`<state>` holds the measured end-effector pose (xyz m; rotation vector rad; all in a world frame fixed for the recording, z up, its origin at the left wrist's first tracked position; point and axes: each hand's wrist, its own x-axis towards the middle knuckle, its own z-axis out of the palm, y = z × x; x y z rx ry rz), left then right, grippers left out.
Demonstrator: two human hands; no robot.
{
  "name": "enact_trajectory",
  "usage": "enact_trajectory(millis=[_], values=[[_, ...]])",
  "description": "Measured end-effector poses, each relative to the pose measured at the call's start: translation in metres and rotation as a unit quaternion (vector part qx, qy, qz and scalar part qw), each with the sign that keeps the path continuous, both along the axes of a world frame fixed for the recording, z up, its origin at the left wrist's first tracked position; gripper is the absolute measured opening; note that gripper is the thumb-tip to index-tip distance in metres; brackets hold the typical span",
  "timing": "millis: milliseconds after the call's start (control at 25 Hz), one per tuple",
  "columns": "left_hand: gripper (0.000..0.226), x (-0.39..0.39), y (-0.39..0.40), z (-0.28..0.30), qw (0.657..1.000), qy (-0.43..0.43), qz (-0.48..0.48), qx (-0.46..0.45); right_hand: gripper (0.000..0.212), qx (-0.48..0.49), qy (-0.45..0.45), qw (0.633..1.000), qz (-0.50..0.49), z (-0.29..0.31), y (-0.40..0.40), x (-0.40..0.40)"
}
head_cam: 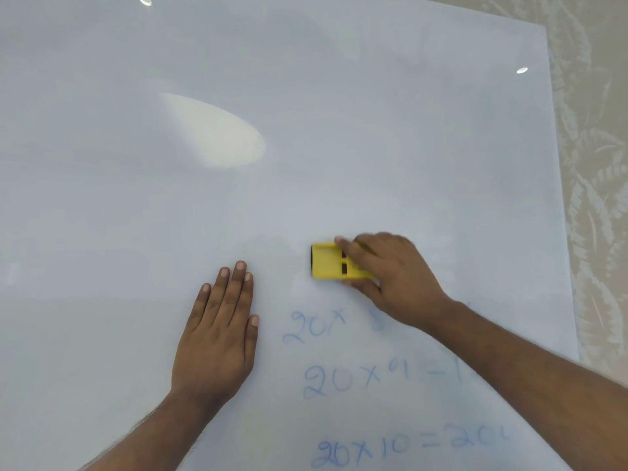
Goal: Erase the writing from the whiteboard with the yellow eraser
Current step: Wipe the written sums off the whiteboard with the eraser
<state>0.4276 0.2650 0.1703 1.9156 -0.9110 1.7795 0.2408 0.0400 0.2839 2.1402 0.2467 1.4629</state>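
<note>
Yellow plastic marks the eraser (pixel 331 261), which in the head view lies flat on the whiteboard (pixel 306 130) with its long axis running left to right across the picture. The right hand (pixel 390 273) grips it from the right end, fingers curled over the top edge and thumb tucked under the lower edge, so only the left half of the eraser shows. The left hand (pixel 217 328) lies flat on the board, fingers straight and together, holding nothing; it sits to the left of the eraser and a little nearer the person, apart from it. The remaining blue writing (pixel 353 379) lies below the eraser, toward the person: three faint lines of sums, the top one just beneath the right hand and partly hidden by the wrist, the other two stacked nearer the bottom edge, their right ends covered by the right forearm. The board above and to the left of the eraser shows no writing. So the next stroke probably needs the eraser drawn down toward the body, broadside on, and the right hand is already the one placed for it. Patterned cloth (pixel 598 164) shows past the board's right edge.
</note>
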Motion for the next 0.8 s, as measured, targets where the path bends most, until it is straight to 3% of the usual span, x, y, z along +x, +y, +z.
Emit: enact_trajectory(millis=[160, 400, 520, 800], values=[[0.061, 0.001, 0.001, -0.004, 1.0, 0.003, -0.003, 0.004, 0.06, 0.084, -0.041, 0.996, 0.011, -0.004, 0.028, 0.023], [0.061, 0.001, 0.003, -0.009, 1.0, -0.001, -0.008, 0.011, 0.054, -0.094, 0.062, 0.994, 0.006, -0.069, 0.024, 0.019], [0.061, 0.003, 0.003, -0.013, 1.0, -0.003, -0.005, 0.015, 0.049, -0.155, 0.09, 0.983, -0.025, -0.066, -0.004, -0.002], [0.061, 0.002, 0.003, -0.013, 1.0, 0.001, -0.009, 0.015, 0.056, 0.05, -0.018, 0.998, 0.013, -0.054, 0.027, 0.018]])
